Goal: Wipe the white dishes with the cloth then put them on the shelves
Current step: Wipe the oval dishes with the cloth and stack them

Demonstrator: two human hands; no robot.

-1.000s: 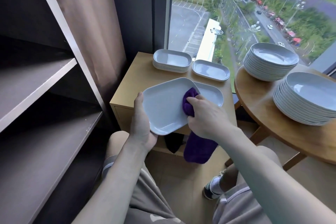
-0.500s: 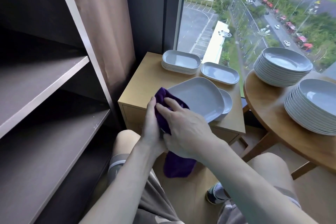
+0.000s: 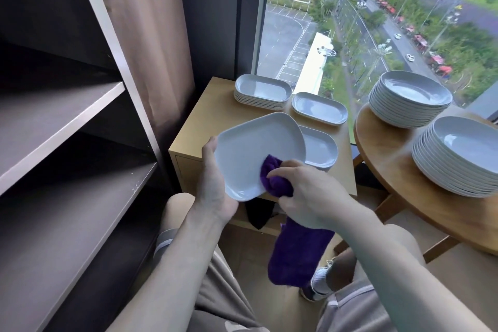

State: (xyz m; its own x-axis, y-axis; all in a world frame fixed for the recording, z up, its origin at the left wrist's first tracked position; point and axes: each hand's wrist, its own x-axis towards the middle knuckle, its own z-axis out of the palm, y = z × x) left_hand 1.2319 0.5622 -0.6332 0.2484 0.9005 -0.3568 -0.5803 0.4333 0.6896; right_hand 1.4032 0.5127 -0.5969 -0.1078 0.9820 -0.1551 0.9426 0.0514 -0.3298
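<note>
While L hand (image 3: 215,193) holds dish (image 3: 256,152), R hand (image 3: 310,197) grips cloth (image 3: 296,256) near cabinet (image 3: 210,110) by window (image 3: 350,21).

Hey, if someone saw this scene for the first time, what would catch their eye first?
The purple cloth, bright against everything else, is bunched in the right hand and pressed on a white dish held by the left hand at centre. At right, two tall stacks of round plates sit on a round wooden table, with a high window view of a road behind.
</note>
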